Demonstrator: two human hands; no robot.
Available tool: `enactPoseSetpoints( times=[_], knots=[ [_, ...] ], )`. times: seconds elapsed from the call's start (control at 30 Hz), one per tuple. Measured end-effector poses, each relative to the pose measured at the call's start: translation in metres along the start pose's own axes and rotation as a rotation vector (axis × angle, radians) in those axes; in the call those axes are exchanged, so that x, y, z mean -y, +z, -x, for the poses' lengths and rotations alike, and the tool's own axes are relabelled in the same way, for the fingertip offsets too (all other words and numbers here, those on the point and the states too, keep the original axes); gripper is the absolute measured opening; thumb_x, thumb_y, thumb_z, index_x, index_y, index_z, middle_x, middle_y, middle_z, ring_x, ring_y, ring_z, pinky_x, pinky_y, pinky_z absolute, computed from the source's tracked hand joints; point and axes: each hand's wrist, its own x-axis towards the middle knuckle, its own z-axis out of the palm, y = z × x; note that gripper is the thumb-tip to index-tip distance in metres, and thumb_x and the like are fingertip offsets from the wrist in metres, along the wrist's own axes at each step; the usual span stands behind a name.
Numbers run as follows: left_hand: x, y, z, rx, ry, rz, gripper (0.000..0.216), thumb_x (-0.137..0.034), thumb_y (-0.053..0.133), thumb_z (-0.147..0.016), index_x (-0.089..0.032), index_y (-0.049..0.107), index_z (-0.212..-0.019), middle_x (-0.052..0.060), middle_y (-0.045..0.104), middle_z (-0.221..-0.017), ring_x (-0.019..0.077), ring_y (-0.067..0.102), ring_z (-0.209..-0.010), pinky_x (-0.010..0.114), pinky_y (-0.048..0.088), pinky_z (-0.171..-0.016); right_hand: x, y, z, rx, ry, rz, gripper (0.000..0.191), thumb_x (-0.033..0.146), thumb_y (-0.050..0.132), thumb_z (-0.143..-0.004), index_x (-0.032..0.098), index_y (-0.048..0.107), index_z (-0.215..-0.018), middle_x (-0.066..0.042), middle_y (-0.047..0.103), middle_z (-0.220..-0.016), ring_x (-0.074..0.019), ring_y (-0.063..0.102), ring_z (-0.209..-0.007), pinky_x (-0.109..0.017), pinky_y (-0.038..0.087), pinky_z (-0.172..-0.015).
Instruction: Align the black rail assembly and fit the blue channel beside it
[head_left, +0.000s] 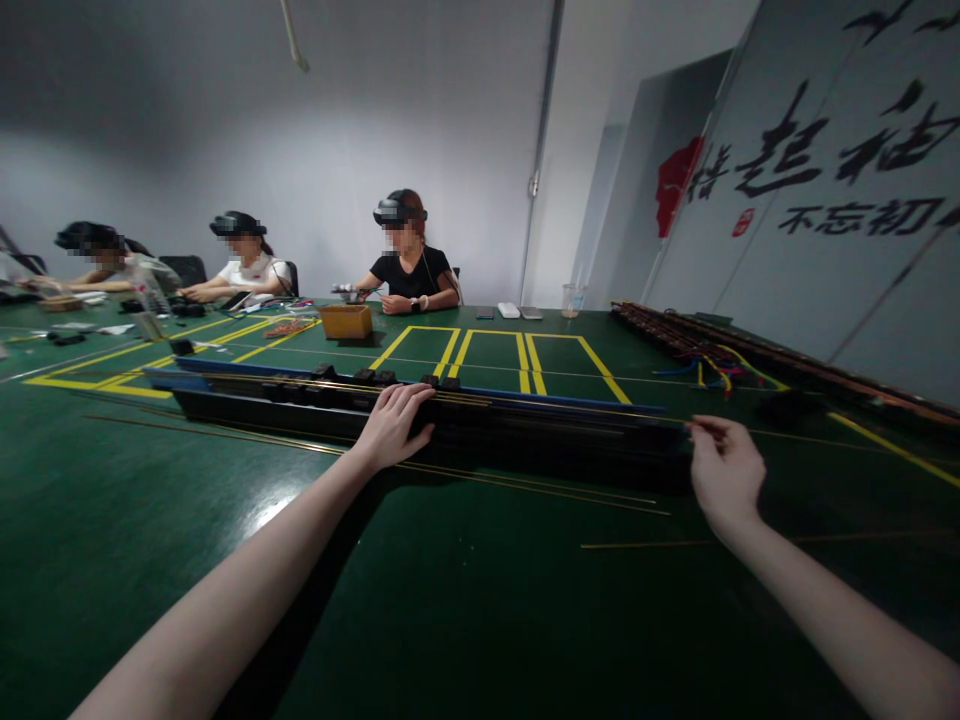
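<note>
glossy green table [480, 600], brassy metal rods [525, 487]

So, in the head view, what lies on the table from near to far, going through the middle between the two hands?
Thin rod → black rail → blue strip → yellow lines → white box at the far edge.

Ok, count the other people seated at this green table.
3, all on the far side: one at the left edge, one in a white top beside them, one in a black top nearer the middle. Others may sit beyond the left edge.
</note>
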Motion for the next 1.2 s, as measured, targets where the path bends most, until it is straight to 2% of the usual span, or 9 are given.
enactPoseSetpoints(
  times=[0.17,0.4,0.7,0.9,1.2],
  knots=[
    [0.001,0.001,0.001,-0.005,-0.006,0.005,0.046,-0.032,0.048,-0.089,-0.016,0.044,-0.132,0.013,0.054,-0.131,0.0255,0.05,-0.121,0.043,0.035,-0.104,0.005,-0.001,0.003,-0.01,-0.036,0.03,0.031,0.038,0.053,-0.082,0.017,0.062,-0.103,-0.01,0.065,-0.1,-0.0237,0.061,-0.091,-0.037,0.047,-0.084],
    [0.002,0.001,0.001,0.013,0.002,-0.01,0.049,-0.033,0.047,-0.091,-0.017,0.042,-0.137,0.012,0.053,-0.133,0.0255,0.048,-0.123,0.044,0.033,-0.107,0.019,-0.002,0.01,0.08,-0.146,0.077,0.032,0.042,0.053,-0.083,0.019,0.063,-0.103,-0.01,0.066,-0.101,-0.0255,0.061,-0.093,-0.04,0.047,-0.087],
    [0.015,-0.005,0.001,0.033,0.027,-0.054,0.061,-0.051,0.057,-0.087,-0.02,0.044,-0.138,0.011,0.057,-0.128,0.0272,0.052,-0.119,0.045,0.033,-0.108,0.016,0.001,0.007,0.156,-0.25,0.161,0.035,0.042,0.046,-0.082,0.02,0.064,-0.103,-0.009,0.069,-0.099,-0.0287,0.064,-0.095,-0.05,0.044,-0.091],
    [0.025,-0.015,0.001,0.024,0.019,-0.065,0.065,-0.058,0.063,-0.081,-0.02,0.05,-0.132,0.011,0.059,-0.124,0.0285,0.052,-0.118,0.046,0.034,-0.107,0.015,0.003,0.007,0.135,-0.367,0.198,0.035,0.04,0.045,-0.082,0.02,0.063,-0.105,-0.008,0.071,-0.097,-0.028,0.065,-0.094,-0.049,0.043,-0.093],
    [0.037,-0.025,0.011,0.089,-0.008,-0.074,0.069,-0.055,0.065,-0.081,-0.023,0.044,-0.139,0.011,0.055,-0.13,0.0293,0.051,-0.119,0.045,0.039,-0.102,0.014,0.004,0.007,0.115,-0.383,0.22,0.034,0.04,0.044,-0.083,0.021,0.064,-0.102,-0.006,0.071,-0.094,-0.027,0.065,-0.091,-0.049,0.044,-0.092]
  ],
)
